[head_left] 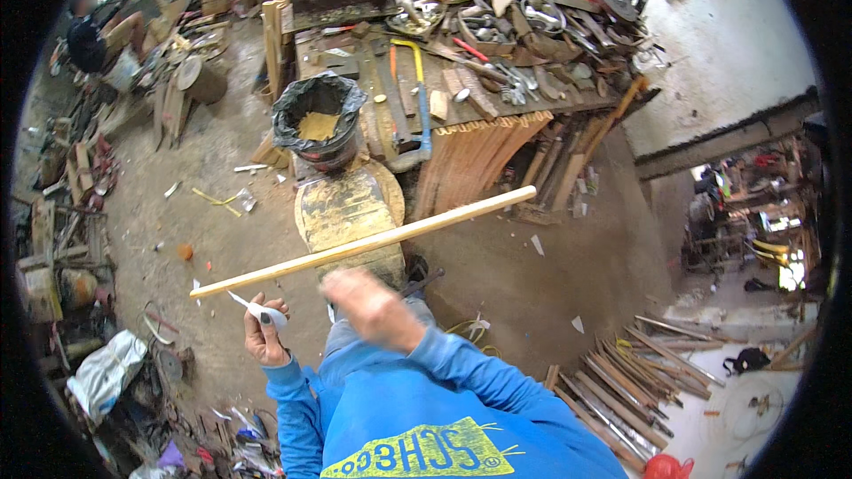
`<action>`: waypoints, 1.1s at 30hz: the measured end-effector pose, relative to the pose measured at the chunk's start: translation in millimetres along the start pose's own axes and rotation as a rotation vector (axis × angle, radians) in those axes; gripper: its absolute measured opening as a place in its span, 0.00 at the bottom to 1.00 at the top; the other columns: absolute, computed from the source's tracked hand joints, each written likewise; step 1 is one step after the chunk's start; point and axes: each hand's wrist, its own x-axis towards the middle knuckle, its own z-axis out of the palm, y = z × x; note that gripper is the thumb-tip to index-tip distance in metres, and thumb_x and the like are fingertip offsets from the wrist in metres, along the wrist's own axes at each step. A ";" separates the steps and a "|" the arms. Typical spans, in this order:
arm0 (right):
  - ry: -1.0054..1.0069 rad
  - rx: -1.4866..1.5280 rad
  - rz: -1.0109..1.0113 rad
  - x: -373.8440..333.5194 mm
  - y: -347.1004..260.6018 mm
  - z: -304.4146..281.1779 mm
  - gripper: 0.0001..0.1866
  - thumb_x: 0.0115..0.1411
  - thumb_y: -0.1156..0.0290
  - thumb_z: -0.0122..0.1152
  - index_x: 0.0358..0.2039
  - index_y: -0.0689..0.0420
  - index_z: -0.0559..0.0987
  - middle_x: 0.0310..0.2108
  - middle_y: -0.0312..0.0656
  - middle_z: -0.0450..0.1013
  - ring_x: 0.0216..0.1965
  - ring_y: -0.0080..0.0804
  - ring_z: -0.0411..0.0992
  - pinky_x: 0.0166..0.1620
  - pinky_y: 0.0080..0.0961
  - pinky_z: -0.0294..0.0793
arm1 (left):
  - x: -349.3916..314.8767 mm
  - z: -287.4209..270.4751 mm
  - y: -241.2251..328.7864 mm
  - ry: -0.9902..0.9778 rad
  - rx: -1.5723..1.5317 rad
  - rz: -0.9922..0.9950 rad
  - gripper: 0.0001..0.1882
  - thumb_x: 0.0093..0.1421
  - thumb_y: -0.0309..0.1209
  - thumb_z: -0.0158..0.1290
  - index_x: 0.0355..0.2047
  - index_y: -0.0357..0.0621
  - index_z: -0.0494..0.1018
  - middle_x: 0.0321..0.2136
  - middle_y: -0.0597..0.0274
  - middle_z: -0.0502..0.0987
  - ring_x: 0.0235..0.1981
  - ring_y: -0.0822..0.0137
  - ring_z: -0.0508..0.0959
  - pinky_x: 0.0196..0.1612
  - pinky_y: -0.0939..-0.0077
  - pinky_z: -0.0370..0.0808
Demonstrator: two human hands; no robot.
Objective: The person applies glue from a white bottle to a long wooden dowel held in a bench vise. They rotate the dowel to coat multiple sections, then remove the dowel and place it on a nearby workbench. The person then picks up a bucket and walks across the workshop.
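Blue sweatshirt (524, 412) fabric looms closest, cut off by the lower edge and covering most of the legs. The left hand (266, 333) pinches a white object (273, 314) with a pointed tip, its lower end partly hidden by the fingers. Motion blurs the right hand (377, 309); whether it is spread or closed, I cannot tell. Just beyond both hands, a pale wooden stick (364, 247) slants across a dusty round board (330, 206); what supports the stick is unclear.
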 end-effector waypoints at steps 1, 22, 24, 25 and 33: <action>-0.048 0.075 -0.006 0.9 -21.7 10.1 0.27 0.53 0.79 0.55 0.56 0.61 0.70 0.55 0.53 0.68 0.58 0.49 0.66 0.62 0.43 0.62 | 1.0 -0.9 4.8 -0.024 0.020 0.011 0.23 0.65 0.39 0.50 0.53 0.33 0.66 0.39 0.50 0.79 0.37 0.66 0.79 0.40 0.73 0.77; 0.692 0.007 0.667 -46.2 -11.5 -2.9 0.16 0.60 0.66 0.59 0.42 0.61 0.68 0.27 0.45 0.76 0.27 0.25 0.74 0.30 0.23 0.74 | -1.0 26.8 30.1 -0.718 0.641 0.063 0.31 0.55 0.24 0.52 0.60 0.39 0.61 0.60 0.45 0.62 0.60 0.48 0.64 0.63 0.60 0.61; 0.652 0.045 0.696 -47.4 -10.4 -2.9 0.15 0.58 0.70 0.58 0.42 0.61 0.68 0.27 0.45 0.76 0.29 0.21 0.72 0.32 0.20 0.71 | -3.1 27.1 30.6 -0.767 0.910 0.230 0.35 0.53 0.27 0.55 0.62 0.38 0.58 0.65 0.42 0.52 0.64 0.42 0.56 0.65 0.55 0.58; 0.631 0.071 0.705 -47.6 -10.1 -3.0 0.14 0.58 0.71 0.57 0.42 0.61 0.67 0.26 0.45 0.75 0.30 0.19 0.71 0.33 0.18 0.70 | -4.4 29.0 30.4 -0.821 0.977 0.236 0.36 0.54 0.29 0.55 0.63 0.37 0.57 0.66 0.42 0.51 0.64 0.42 0.55 0.64 0.55 0.58; 0.717 0.394 0.668 -50.3 1.1 -21.2 0.17 0.60 0.73 0.56 0.47 0.61 0.65 0.35 0.48 0.75 0.32 0.26 0.73 0.31 0.20 0.73 | -18.2 53.0 31.8 -0.947 1.229 0.061 0.45 0.54 0.39 0.58 0.66 0.36 0.48 0.68 0.41 0.41 0.62 0.40 0.60 0.63 0.53 0.59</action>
